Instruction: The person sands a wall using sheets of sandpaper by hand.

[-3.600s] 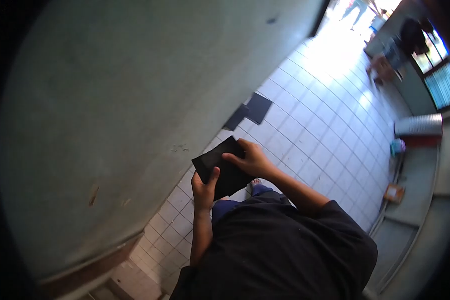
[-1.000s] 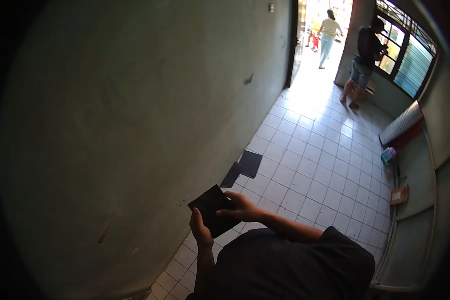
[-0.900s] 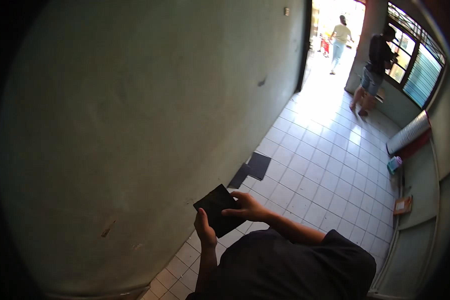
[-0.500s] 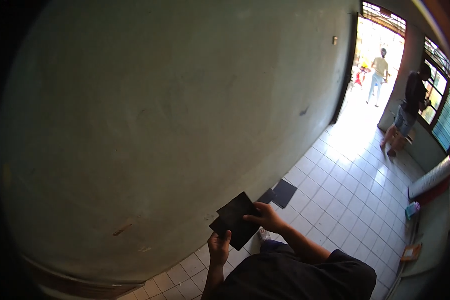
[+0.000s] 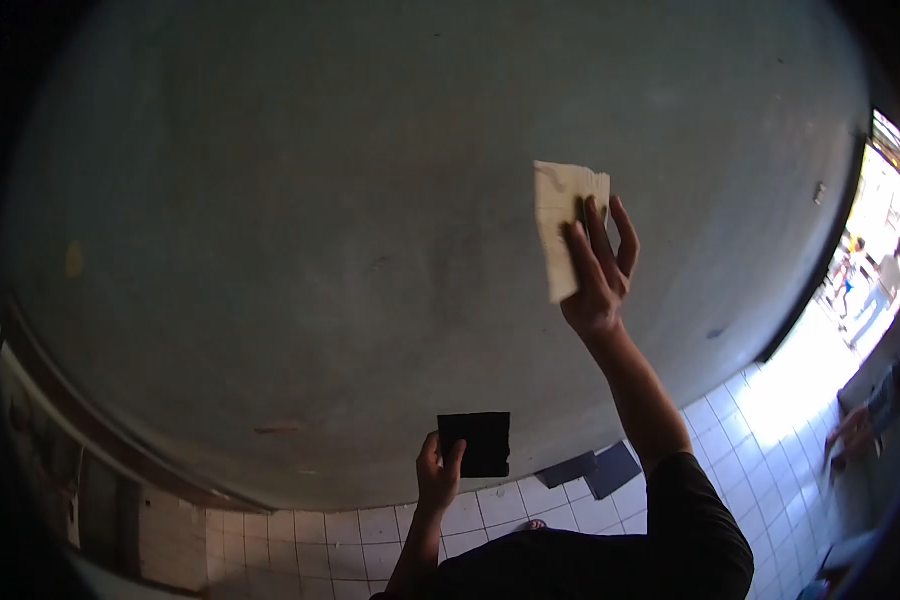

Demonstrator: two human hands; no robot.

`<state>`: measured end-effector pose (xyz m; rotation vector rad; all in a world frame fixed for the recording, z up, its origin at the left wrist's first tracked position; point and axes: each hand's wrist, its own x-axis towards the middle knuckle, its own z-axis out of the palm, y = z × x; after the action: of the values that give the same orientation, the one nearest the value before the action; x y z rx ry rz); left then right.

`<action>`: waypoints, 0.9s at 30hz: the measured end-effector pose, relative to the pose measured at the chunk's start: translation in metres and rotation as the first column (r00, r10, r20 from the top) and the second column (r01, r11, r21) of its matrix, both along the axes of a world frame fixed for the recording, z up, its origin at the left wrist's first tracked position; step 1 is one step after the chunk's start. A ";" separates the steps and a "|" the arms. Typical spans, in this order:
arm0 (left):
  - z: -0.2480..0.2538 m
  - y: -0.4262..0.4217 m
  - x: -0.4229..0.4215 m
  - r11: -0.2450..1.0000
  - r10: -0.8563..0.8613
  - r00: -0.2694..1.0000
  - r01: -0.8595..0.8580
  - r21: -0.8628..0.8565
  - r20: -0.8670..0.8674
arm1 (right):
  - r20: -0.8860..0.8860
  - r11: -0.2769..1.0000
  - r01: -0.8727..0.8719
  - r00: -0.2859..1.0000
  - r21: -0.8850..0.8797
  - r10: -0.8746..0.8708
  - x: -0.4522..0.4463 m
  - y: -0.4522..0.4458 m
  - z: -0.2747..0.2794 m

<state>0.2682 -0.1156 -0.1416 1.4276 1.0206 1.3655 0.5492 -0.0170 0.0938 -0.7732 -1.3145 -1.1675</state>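
Taken from the middle of the view, your right hand (image 5: 602, 275) is raised at about 2 o'clock, fingers spread over a pale sheet (image 5: 558, 225) that it grips in front of the wall (image 5: 300, 250); you cannot tell whether the sheet touches the wall. At 6 o'clock, lower down, your left hand (image 5: 442, 475) pinches a black sheet (image 5: 478, 445), its thumb over the front face near the lower left corner. Two dark pieces lie on the tiled floor (image 5: 342, 525) at the wall's foot: a narrow piece (image 5: 567, 470) at 5 o'clock and a wider piece (image 5: 615, 471) just right of it. Your foot (image 5: 536, 525) shows past your shirt (image 5: 570, 565) between 5 and 6 o'clock. Out at 3 o'clock, a person (image 5: 885, 280) stands in the bright doorway (image 5: 878, 185).
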 end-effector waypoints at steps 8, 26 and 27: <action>-0.010 0.003 0.001 0.996 0.091 0.996 -0.091 -0.009 -0.024 | -0.023 0.976 -0.159 0.987 -0.146 0.158 -0.048 0.061 0.007; -0.028 0.023 -0.120 0.998 -0.048 0.994 0.044 -0.040 -0.093 | 0.094 0.957 0.024 0.996 -0.289 0.003 -0.169 0.070 0.026; -0.026 0.023 -0.123 0.997 -0.061 0.993 0.057 -0.044 -0.098 | 0.089 0.956 0.035 0.996 -0.292 -0.010 -0.167 0.070 0.016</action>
<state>0.1451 -0.0924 -0.1676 1.4958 1.0556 1.2351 0.3819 0.0528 0.1099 -0.9626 -1.5784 -1.0447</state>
